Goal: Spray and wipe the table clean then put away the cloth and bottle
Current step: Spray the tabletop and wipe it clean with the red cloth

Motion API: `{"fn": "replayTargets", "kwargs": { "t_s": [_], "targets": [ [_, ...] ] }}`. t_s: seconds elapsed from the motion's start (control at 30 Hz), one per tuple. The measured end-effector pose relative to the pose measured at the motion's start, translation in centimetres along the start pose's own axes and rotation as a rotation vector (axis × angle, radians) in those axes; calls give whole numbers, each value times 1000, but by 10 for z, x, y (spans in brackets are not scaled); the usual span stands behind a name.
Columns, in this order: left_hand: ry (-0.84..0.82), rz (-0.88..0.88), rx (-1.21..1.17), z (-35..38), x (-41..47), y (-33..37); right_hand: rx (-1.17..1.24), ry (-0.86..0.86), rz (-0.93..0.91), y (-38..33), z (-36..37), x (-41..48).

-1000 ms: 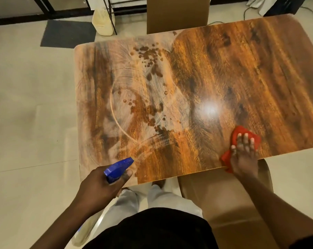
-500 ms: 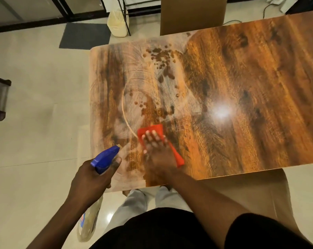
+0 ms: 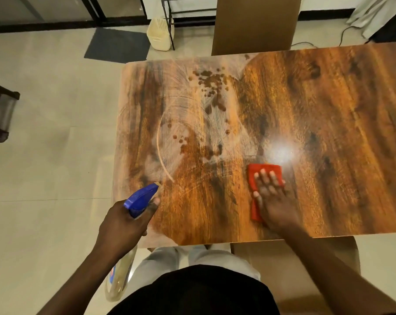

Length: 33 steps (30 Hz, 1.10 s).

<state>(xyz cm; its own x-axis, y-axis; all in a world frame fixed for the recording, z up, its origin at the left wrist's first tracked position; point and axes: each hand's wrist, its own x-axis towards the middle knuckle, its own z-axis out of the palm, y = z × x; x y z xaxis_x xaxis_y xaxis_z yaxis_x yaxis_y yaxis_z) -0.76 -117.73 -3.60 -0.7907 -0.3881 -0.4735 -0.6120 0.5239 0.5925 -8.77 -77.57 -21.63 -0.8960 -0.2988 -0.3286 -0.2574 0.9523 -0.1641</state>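
L hand (image 3: 122, 223) at 7 o'clock, grip curled round spray bottle (image 3: 142, 198). R hand (image 3: 274, 201) at 5 o'clock, grip flat, pressing red cloth (image 3: 266, 168) on counter (image 3: 329, 110).

I cannot read the bottle (image 3: 119, 277) label below the left fingers (image 3: 155, 202). Right fingers (image 3: 272, 178) cover much of the cloth (image 3: 253, 175). Table (image 3: 329, 98) cropped rightward of them.

Cloth (image 3: 258, 178) on table (image 3: 329, 133) under R hand (image 3: 273, 201); bottle (image 3: 142, 198) in L hand (image 3: 122, 226) left of it
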Motion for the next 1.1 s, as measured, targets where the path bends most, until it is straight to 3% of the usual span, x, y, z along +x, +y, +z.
{"fn": "replayTargets", "kwargs": {
  "t_s": [0.17,0.27,0.37,0.6,0.77,0.87,1.1],
  "targets": [
    [15,-16,-63,-6,-5,0,301,58,505,38,-49,81],
    [45,-42,-57,-9,-6,-5,296,38,512,-6,-59,124],
    [66,-65,-57,-12,-5,-8,199,-42,284,-81,-52,140],
    [60,-38,-21,-14,-3,-11,72,-203,-517,-256,7,72],
    [60,-9,13,-8,1,-14,-84,-237,-826,-235,35,16],
    [32,-6,24,-5,2,-15,-40,-160,-682,-161,35,-6],
    [9,-34,26,-9,-4,-28,75,-9,171,14,-10,2]
  ]
}}
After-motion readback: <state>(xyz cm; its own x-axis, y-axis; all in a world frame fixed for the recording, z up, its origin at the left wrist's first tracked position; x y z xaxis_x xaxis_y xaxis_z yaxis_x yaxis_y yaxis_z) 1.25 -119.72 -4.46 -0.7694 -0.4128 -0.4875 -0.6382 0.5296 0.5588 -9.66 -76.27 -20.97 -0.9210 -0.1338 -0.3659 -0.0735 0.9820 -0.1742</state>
